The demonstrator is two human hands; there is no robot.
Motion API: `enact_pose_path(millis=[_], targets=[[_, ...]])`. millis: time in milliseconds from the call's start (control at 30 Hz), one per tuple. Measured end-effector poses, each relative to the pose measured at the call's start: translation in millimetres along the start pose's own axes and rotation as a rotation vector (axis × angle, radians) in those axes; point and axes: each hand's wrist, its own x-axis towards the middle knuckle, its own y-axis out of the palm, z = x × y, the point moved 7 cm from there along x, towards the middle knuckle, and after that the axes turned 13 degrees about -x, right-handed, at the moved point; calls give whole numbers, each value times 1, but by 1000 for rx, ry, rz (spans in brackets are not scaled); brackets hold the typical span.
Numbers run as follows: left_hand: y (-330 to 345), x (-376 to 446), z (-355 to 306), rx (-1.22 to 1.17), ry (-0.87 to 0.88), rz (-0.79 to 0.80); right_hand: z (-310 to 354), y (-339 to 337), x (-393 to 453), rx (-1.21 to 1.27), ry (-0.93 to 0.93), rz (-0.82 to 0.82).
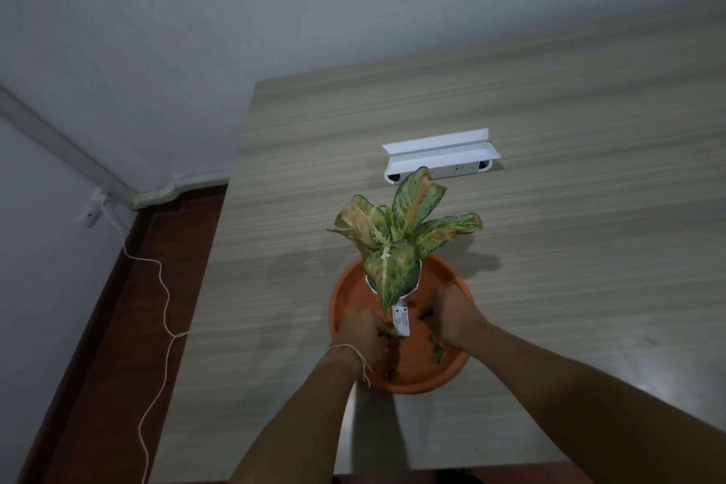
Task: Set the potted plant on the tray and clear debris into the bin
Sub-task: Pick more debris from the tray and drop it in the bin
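Note:
A potted plant [396, 244] with mottled green and browned leaves stands in a round orange tray [349, 295] on the wooden table. Its white pot is mostly hidden under the leaves, and a white tag [401, 320] hangs at the front. My left hand [363, 334] is in the tray left of the pot, fingers closed on green leaf scraps. My right hand [451, 316] is on the right side, fingers pinched on a small green piece. More leaf debris [436, 352] lies on the tray floor below my right hand.
A white plastic shelf-like holder [440, 157] lies on the table [569, 248] behind the plant. The table's left edge drops to a reddish floor [118, 346], where a thin white cord [165, 310] runs from a wall socket [91, 212]. No bin is in view.

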Motion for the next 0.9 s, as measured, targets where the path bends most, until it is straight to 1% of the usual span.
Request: enact_pose_path(millis=[100,267,333,467,633,767,867,900], targets=[[-6,3,8,-11,-19,-1,2,-17,-1,-9,-45,-70],[-24,-6,4,-138,-39,-100,11,-29,-7,-54,-93,-136],[-31,-11,-3,-189,-25,-119,17,-38,-11,-24,-106,-139],[-42,-16,-5,-160,-51,-172,21,-48,-13,37,-116,-143],[-42,-28,8,-91,-88,-156,31,-37,-11,9,-121,-109],[-48,-44,28,-68,-118,-171,42,-17,-12,19,-62,-24],[-59,-60,50,-74,-147,-208,59,-17,-16,100,-119,-129],[-64,-66,59,-87,-158,-227,67,-17,-19,75,-123,-126]])
